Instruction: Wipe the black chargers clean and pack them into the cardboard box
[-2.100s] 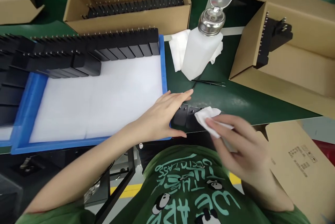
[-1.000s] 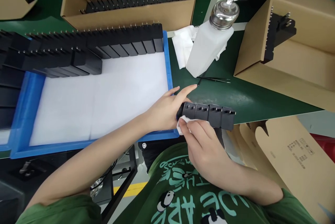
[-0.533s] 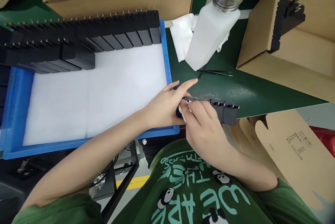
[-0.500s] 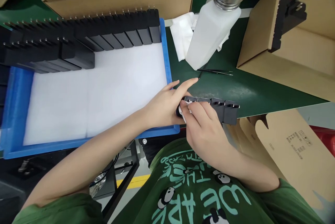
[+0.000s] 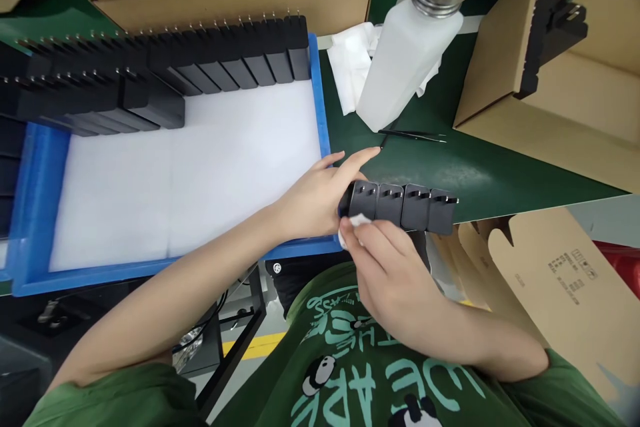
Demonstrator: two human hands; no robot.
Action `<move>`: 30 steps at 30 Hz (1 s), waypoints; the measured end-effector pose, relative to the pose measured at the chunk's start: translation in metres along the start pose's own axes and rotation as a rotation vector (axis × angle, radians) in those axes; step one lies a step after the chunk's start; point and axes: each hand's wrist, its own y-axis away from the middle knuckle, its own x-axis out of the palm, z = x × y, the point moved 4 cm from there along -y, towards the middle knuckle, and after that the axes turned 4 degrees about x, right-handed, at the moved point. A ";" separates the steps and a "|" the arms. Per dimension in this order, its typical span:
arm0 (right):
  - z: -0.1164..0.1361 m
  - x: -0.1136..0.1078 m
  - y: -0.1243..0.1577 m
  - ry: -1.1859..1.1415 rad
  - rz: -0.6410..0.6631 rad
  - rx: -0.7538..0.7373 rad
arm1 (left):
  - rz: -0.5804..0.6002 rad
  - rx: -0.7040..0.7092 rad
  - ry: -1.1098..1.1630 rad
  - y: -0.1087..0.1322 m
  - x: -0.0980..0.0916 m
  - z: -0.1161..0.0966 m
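A short row of black plug-in power adapters (image 5: pixel 390 206) stands at the table's front edge, metal prongs showing on top. My left hand (image 5: pixel 320 197) grips the row's left end; its index finger and another finger stretch out past it, while the rest are partly hidden. Pinched in my right hand (image 5: pixel 387 260) is a small white cloth (image 5: pixel 357 222), held just in front of the leftmost adapters. Whether the cloth touches them I cannot tell. More black adapters (image 5: pixel 225 60) stand in rows inside the blue tray (image 5: pixel 320 94) to the left.
A white bottle with a metal cap (image 5: pixel 410 67) stands beside folded white wipes (image 5: pixel 347 67). Dark tweezers (image 5: pixel 415 136) lie in front. A cardboard box (image 5: pixel 240 0) of adapters is behind the tray; another box (image 5: pixel 565 127) stands right. Flattened cardboard (image 5: pixel 575 280) lies lower right.
My right hand has drawn the cloth back off the adapters' pronged faces toward my body, uncovering more of the row. The left hand keeps its place. The view has shifted slightly.
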 end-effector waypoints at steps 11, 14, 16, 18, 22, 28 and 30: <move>-0.071 -0.056 0.067 -0.005 -0.232 0.240 | 0.032 0.060 0.020 -0.006 0.003 -0.013; -0.077 -0.042 0.073 0.063 -0.204 0.176 | 0.009 0.059 0.007 -0.009 0.005 -0.014; -0.075 -0.037 0.072 0.111 -0.217 0.147 | -0.012 0.060 -0.009 -0.009 0.006 -0.013; -0.069 -0.033 0.068 0.157 -0.213 0.123 | -0.018 0.064 -0.022 -0.010 0.007 -0.013; -0.055 -0.021 0.057 0.166 -0.169 0.066 | -0.034 0.070 -0.041 -0.009 0.007 -0.014; -0.040 -0.009 0.041 0.086 -0.148 -0.060 | -0.062 0.084 -0.048 -0.010 0.006 -0.018; -0.033 -0.005 0.034 0.037 -0.113 -0.104 | -0.072 0.095 -0.051 -0.009 0.007 -0.017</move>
